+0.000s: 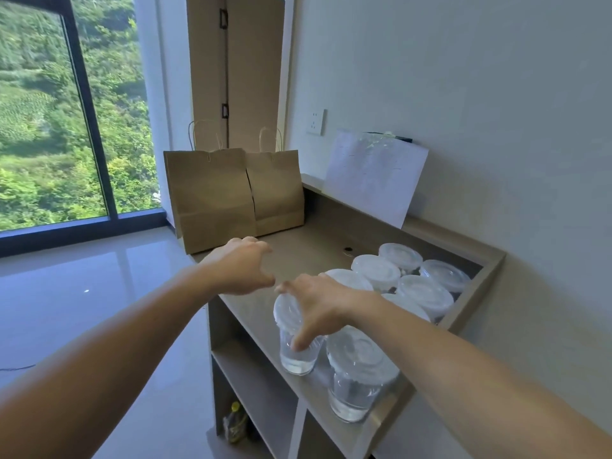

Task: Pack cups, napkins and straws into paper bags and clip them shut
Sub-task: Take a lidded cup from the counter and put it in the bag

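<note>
At the far end of the desk [314, 246], near the window [49, 111], two paper bags [212, 193] stand upright side by side and touch each other. Their handles point up. I see no clip on their mouths, and what is inside them cannot be seen from this angle.

Nearer to the person, the right hand [318, 306] is on the front cup [296, 356], a clear cup with a lid. The thumb lies curled on the cup's wall and the palm covers part of the lid, so it seems to grasp the cup; the other fingers are mostly hidden. The cup's base looks to be on the desk. A second cup [356, 385] stands just beside it, and the other cups [424, 289], all with lids, crowd together at the right end.

The left hand [245, 266] hovers over the desk between the bags and the cups, fingers loosely bent and holding nothing.

A white packet [374, 173] leans on the wall; whether it holds napkins or straws I cannot tell.

My judgement: the packing is at its beginning. Most cups wait on the desk, and napkins, straws and clipping are left.
</note>
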Action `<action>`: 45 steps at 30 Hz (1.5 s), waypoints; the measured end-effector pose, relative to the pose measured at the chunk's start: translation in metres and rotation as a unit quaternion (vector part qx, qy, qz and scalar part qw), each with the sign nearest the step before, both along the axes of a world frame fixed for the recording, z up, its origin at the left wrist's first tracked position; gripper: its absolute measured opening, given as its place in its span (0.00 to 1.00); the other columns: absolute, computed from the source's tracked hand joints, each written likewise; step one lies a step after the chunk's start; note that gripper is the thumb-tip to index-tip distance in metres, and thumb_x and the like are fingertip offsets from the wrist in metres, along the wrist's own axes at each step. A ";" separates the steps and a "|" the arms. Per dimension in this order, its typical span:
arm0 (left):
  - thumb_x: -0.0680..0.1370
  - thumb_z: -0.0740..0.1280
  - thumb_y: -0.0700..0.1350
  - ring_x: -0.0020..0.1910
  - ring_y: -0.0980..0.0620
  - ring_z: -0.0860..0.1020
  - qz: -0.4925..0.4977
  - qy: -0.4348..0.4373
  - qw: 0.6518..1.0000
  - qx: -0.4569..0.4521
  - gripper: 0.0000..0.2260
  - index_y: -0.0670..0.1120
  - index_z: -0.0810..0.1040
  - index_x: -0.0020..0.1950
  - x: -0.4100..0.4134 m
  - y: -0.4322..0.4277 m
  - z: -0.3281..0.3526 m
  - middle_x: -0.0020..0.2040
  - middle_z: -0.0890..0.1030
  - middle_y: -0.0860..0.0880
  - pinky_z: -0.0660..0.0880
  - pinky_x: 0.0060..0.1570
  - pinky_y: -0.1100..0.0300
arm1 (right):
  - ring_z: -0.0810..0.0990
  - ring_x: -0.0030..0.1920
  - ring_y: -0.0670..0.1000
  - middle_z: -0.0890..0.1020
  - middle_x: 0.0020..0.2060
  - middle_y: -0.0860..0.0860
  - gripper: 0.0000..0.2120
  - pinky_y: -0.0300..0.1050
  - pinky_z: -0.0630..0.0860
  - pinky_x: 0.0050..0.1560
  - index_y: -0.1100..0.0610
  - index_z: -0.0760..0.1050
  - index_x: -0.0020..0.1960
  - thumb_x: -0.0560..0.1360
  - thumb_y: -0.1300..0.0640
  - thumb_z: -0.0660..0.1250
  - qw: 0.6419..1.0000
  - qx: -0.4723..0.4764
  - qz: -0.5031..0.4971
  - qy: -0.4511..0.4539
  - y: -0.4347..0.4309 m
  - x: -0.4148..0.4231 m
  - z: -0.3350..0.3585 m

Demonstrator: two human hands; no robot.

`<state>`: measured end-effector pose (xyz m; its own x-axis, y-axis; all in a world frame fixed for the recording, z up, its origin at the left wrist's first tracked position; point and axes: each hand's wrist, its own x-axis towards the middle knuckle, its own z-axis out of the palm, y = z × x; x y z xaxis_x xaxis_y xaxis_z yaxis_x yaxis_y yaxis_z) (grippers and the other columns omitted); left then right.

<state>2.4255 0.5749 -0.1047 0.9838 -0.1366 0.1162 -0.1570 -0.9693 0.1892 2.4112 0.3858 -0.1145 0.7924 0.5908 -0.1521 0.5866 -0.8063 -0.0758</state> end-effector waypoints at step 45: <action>0.70 0.66 0.63 0.36 0.48 0.77 -0.293 0.482 0.825 0.027 0.19 0.47 0.74 0.40 -0.323 -0.517 -0.292 0.33 0.74 0.50 0.77 0.41 0.53 | 0.68 0.66 0.52 0.67 0.68 0.47 0.50 0.48 0.71 0.55 0.44 0.59 0.75 0.58 0.40 0.77 0.742 0.227 -0.631 -0.004 -0.519 -0.384 -0.160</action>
<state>2.1024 0.0581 -0.3967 0.3791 -0.6009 -0.7037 -0.4036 -0.7917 0.4586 2.0276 -0.1327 -0.2741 0.7579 -0.6334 -0.1566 -0.6116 -0.6061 -0.5085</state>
